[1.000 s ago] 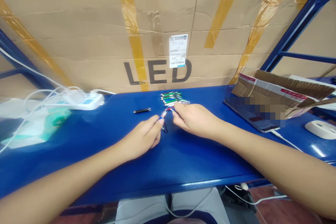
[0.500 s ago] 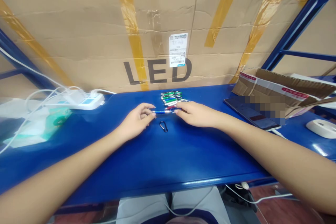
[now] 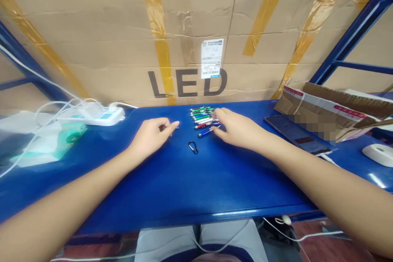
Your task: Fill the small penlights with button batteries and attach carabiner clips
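Note:
On the blue table, several pens [image 3: 202,114] lie side by side in a row, green ones at the back, then a silver one and a red pen [image 3: 203,125]. In front of them a blue pen [image 3: 205,132] lies slightly slanted. My right hand [image 3: 235,127] reaches over the row's right end, its thumb and fingers at the blue pen's right end. To the left, my left hand [image 3: 153,135] has thumb and index finger pinched near the table; whatever is between them is too small to name. A black carabiner [image 3: 193,147] lies in front of the pens.
A power strip [image 3: 106,117] with white cables and a green-white plastic packet [image 3: 61,141] are on the left. On the right are a phone [image 3: 294,133], an open cardboard box [image 3: 325,104] and a white mouse [image 3: 379,154]. Behind stands a large LED carton [image 3: 123,49].
The blue pen, held between both hands before, now lies by the row under my right hand. My left hand has come away from it, leftward.

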{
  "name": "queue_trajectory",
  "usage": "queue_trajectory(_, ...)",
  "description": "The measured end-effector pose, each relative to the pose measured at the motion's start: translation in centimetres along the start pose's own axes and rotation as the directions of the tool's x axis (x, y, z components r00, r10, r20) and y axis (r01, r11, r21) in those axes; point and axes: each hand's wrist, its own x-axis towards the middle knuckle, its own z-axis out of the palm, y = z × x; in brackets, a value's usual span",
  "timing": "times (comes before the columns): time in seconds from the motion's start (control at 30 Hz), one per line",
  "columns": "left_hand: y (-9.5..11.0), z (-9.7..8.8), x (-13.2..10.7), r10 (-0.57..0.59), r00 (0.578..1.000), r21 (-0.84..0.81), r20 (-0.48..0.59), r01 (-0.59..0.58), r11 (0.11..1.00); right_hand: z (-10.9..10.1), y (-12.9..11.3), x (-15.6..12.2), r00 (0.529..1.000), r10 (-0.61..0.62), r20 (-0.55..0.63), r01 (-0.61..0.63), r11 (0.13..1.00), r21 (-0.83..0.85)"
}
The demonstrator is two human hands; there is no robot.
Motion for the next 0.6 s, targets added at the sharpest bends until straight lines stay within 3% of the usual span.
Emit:
queue_trajectory(0.1,-0.6,0.0,0.5,0.063,0.998,0.128,-0.02,-0.06,0.99,0.3,-1.1,-0.5,0.933,-0.361,0.001,0.353,0.913,0.202)
queue_trajectory(0.17,-1.1,0.2,0.7,0.106,0.994,0.216,-0.002,-0.103,0.971,0.8,-1.8,-0.7,0.892,-0.449,0.048,0.42,0.865,0.275)
queue_trajectory(0.43,-1.9,0.5,0.7,0.018,0.995,0.45,0.101,-0.062,0.891,1.9,-1.8,-0.9,0.88,-0.468,0.083,0.409,0.834,0.369)
queue_trajectory(0.5,-1.6,0.4,0.6,0.04,0.991,0.407,0.126,-0.088,0.909,1.6,-1.9,-1.0,0.885,-0.454,0.103,0.394,0.848,0.356)
queue_trajectory(0.6,-1.0,0.6,0.4,0.068,0.979,0.189,0.193,-0.105,0.976,1.1,-2.3,-1.3,0.882,-0.457,0.116,0.398,0.853,0.336)
